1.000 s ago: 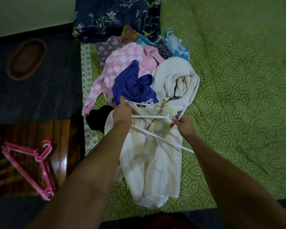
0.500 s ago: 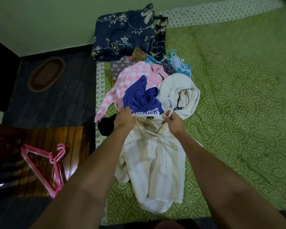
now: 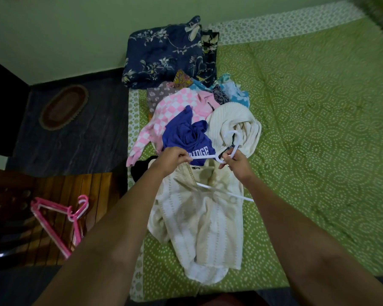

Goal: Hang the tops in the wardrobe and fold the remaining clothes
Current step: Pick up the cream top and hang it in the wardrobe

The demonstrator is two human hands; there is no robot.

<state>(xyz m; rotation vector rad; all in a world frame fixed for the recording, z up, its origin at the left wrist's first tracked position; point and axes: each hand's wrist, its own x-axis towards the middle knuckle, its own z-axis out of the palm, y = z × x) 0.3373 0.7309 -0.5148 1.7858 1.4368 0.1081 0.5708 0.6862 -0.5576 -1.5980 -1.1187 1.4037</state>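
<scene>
On the green patterned bedspread [image 3: 307, 129], the left hand [image 3: 171, 159] pinches the cream striped top [image 3: 199, 217] at its collar; the right hand [image 3: 236, 163] grips the white plastic hanger [image 3: 227, 149].

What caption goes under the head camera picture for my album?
Both hands, left and right, fit a white hanger into a cream top on the green bed.

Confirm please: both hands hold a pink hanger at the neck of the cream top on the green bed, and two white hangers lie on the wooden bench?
Not quite: the colours are swapped. In the head view the hands, left and right, hold a white hanger at the neck of the cream top on the green bed; the hangers on the wooden bench are pink.
</scene>
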